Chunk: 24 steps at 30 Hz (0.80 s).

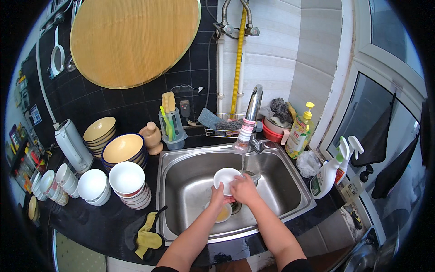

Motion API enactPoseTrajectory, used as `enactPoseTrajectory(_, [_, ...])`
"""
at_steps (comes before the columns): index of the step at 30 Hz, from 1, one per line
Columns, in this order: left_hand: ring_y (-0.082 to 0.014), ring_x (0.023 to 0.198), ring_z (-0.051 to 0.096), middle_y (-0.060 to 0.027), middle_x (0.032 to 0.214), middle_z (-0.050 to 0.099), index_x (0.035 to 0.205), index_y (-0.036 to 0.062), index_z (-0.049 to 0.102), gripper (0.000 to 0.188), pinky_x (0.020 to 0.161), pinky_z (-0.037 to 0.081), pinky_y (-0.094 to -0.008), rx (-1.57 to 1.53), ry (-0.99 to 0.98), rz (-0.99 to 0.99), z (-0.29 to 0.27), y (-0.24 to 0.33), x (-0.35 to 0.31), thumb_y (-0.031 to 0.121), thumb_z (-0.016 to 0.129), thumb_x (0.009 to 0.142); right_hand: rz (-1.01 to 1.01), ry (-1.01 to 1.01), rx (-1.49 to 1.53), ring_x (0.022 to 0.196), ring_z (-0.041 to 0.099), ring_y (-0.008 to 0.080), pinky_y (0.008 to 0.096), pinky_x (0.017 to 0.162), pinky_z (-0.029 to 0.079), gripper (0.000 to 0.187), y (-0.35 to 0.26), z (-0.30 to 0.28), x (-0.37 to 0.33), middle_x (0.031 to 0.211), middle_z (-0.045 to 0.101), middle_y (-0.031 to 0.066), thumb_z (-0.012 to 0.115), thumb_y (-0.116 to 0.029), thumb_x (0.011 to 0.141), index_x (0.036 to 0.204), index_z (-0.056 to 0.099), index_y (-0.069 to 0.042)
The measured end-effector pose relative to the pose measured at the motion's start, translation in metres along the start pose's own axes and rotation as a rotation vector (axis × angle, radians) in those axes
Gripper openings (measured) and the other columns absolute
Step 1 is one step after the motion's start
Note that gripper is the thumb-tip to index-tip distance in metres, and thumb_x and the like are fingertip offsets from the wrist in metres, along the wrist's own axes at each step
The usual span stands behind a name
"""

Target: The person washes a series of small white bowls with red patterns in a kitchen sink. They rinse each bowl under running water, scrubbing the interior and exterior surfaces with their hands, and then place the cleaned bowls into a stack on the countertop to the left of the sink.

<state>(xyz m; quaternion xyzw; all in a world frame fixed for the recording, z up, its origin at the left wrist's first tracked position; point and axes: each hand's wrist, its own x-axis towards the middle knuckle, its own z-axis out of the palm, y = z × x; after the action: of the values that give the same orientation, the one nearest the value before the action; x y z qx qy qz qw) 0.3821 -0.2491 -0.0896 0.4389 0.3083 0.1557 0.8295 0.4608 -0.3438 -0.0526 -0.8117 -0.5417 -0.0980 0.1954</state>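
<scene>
A small white bowl (222, 176) is tilted over the sink, under the thin stream from the tap (254, 104). My left hand (218, 197) grips its near left side, thumb up at the rim. Closed at the bowl's right side is my right hand (244, 188), with its curled fingers touching the rim and inside. Below my hands, a bowl with a yellowish inside (224, 214) rests on the sink floor, partly covered by my left hand. Some shiny, see-through thing (255, 177) shows behind my right hand; its kind is unclear.
Left of the steel sink (181, 161) stand stacked white bowls (127, 177), cream bowls (123, 148) and a kettle (74, 146). A yellow-black cloth (149, 235) lies by the sink's left edge. Right are a soap bottle (299, 133) and spray bottles (327, 174). A wire rack (222, 124) stands behind.
</scene>
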Motion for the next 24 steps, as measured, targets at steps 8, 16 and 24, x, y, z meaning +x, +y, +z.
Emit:
enactPoseTrajectory(8, [-0.0282, 0.080, 0.058, -0.0197, 0.108, 0.044, 0.121, 0.0086, 0.020, 0.046, 0.056, 0.053, -0.0380, 0.070, -0.007, 0.099, 0.004, 0.003, -0.006, 0.038, 0.036, 0.090, 0.139, -0.261, 0.146, 0.095, 0.053, 0.0273, 0.0401, 0.090, 0.035, 0.031, 0.001, -0.009, 0.004, 0.099, 0.059, 0.0106, 0.056, -0.025, 0.075, 0.100, 0.057, -0.006])
enactPoseTrajectory(16, [-0.0285, 0.074, 0.058, -0.0172, 0.099, 0.051, 0.122, 0.0079, 0.025, 0.044, 0.052, 0.051, -0.0347, -0.155, -0.134, 0.117, -0.009, -0.001, 0.003, 0.014, 0.043, 0.082, 0.634, 0.109, 0.691, 0.055, 0.059, 0.0194, 0.0286, 0.052, 0.048, 0.037, 0.019, -0.010, 0.000, 0.074, 0.061, 0.0133, 0.059, -0.025, 0.077, 0.103, 0.053, 0.001])
enactPoseTrajectory(24, [-0.0241, 0.064, 0.057, -0.0156, 0.097, 0.052, 0.121, 0.0060, 0.032, 0.050, 0.050, 0.049, -0.0317, -0.008, -0.202, 0.022, 0.005, 0.015, -0.010, 0.006, 0.044, 0.073, 0.921, -0.302, 1.145, 0.049, 0.058, 0.0176, 0.0270, 0.041, 0.047, 0.030, 0.043, -0.004, 0.000, 0.072, 0.060, 0.0137, 0.047, -0.017, 0.081, 0.099, 0.050, 0.007])
